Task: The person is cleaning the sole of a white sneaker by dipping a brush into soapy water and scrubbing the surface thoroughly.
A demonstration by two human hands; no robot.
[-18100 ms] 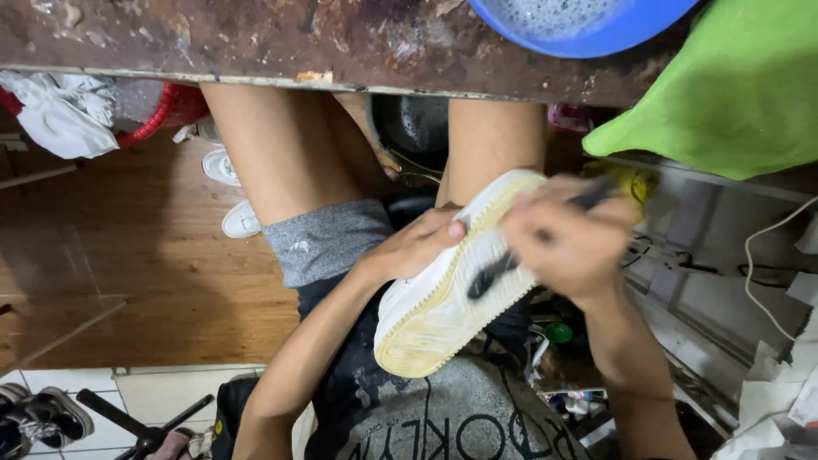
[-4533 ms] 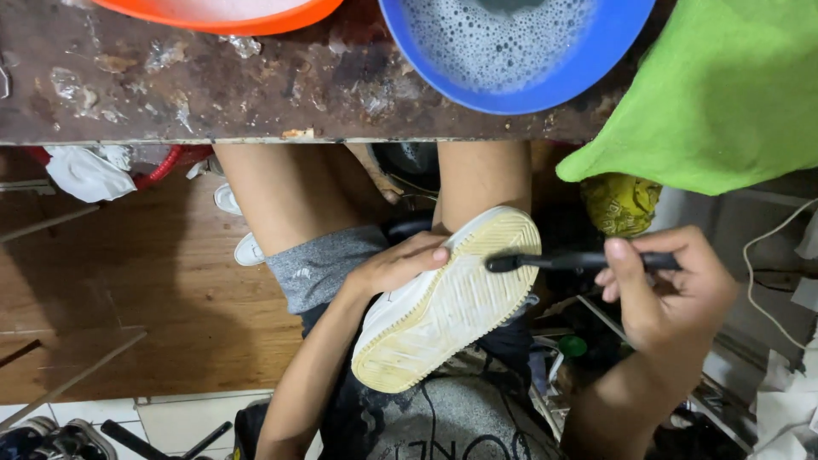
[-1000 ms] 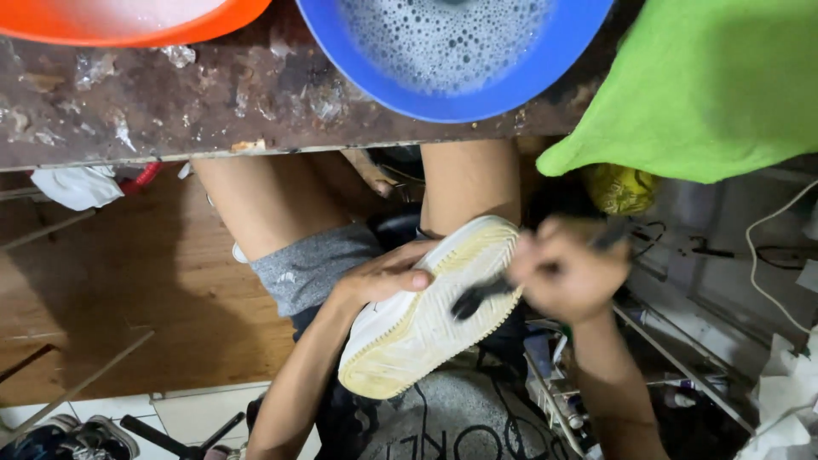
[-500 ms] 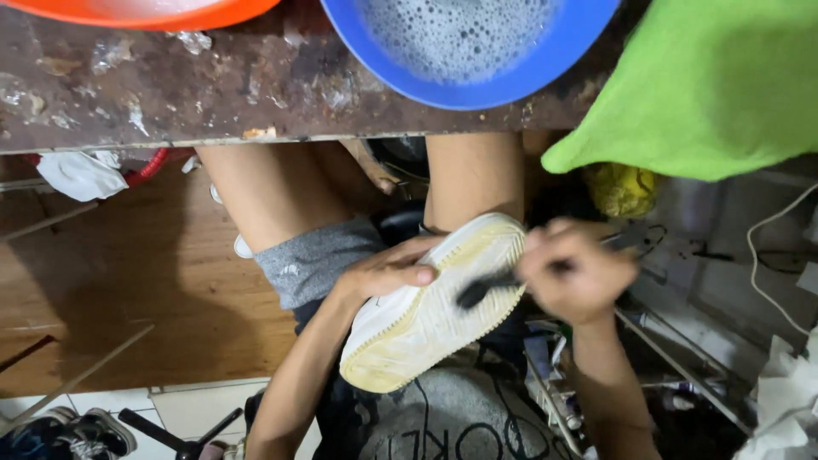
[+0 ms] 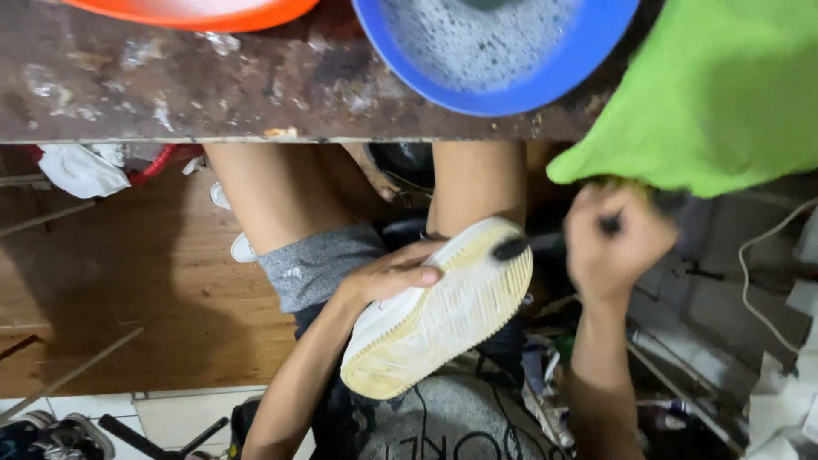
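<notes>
Now the brush (image 5: 511, 248) has slid to the shoe (image 5: 439, 319) toe; hands grip both.

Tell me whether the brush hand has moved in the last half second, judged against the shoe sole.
Yes. The right hand has drawn outward past the toe, so the brush now touches only the edge of the shoe sole.

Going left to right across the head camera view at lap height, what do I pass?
Brown wooden floor → left hand → white sneaker, sole up → black brush → right hand
</notes>
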